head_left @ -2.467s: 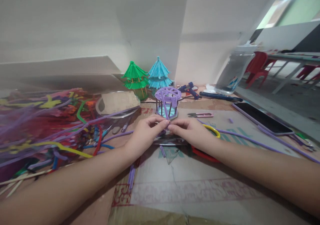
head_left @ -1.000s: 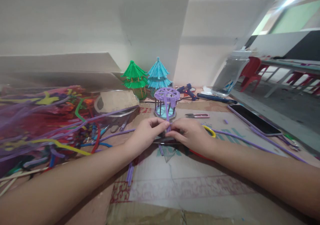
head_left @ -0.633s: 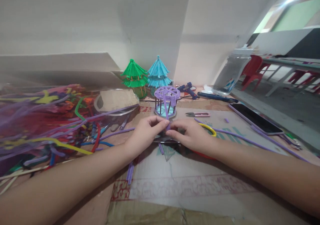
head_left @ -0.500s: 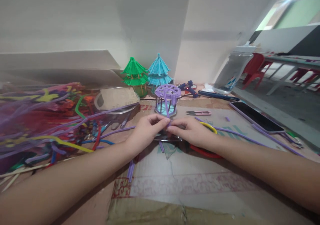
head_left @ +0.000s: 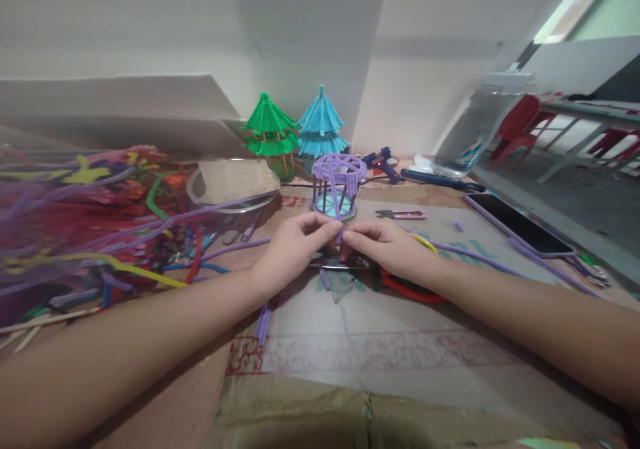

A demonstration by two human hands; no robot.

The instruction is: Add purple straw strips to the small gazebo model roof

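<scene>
A short purple pipe cleaner (head_left: 334,199) stands upright between my hands. Its lower part is pinched between the thumb and fingers of my left hand (head_left: 305,241). My right hand (head_left: 380,241) is closed in a pinch at its lower end, the fingertips close to the left thumb. Just behind stands a small round frame (head_left: 340,168) with a purple spoked top, brown posts and a light blue base. Under my hands lies a dark, shiny flat thing (head_left: 340,262), mostly covered. A yellow pipe cleaner (head_left: 424,242) and a red one (head_left: 413,289) lie by my right wrist.
Green (head_left: 270,126) and blue (head_left: 321,126) tiered-roof models stand behind. A glue gun (head_left: 383,164), thread snips (head_left: 401,214) and a phone (head_left: 517,224) lie to the right. Many pipe cleaners (head_left: 100,216) pile up left, beside a tray holding cardboard (head_left: 233,181).
The view has tipped slightly, so the table things sit higher in the picture. My fingertips have drawn a little apart around the lower end of the purple pipe cleaner.
</scene>
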